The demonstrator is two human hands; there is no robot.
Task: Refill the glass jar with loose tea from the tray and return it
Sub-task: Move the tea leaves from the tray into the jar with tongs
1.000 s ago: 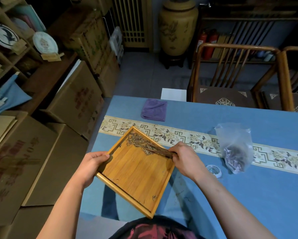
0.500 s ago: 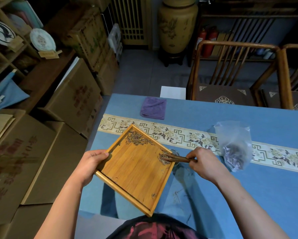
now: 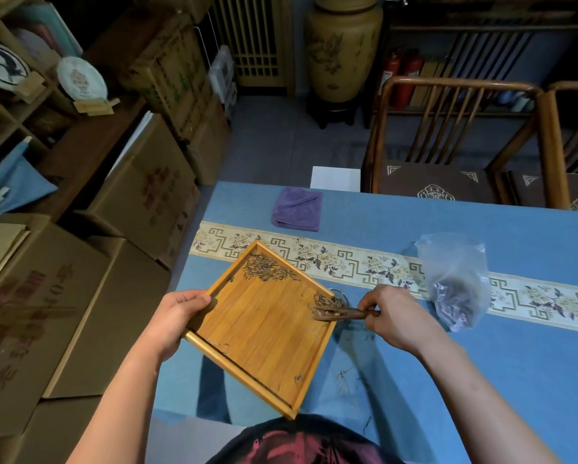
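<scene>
Now that my right hand [image 3: 393,314] has dragged the dark wooden scraper [image 3: 342,312] from the far corner of the square bamboo tray [image 3: 260,333] to its right-hand corner, a small clump of loose tea [image 3: 327,301] sits there above the glass jar [image 3: 342,294], barely visible behind that edge. Fingers pinch the scraper; my left hand [image 3: 177,316] grips the tray's left corner. More tea [image 3: 267,271] waits at the far corner
</scene>
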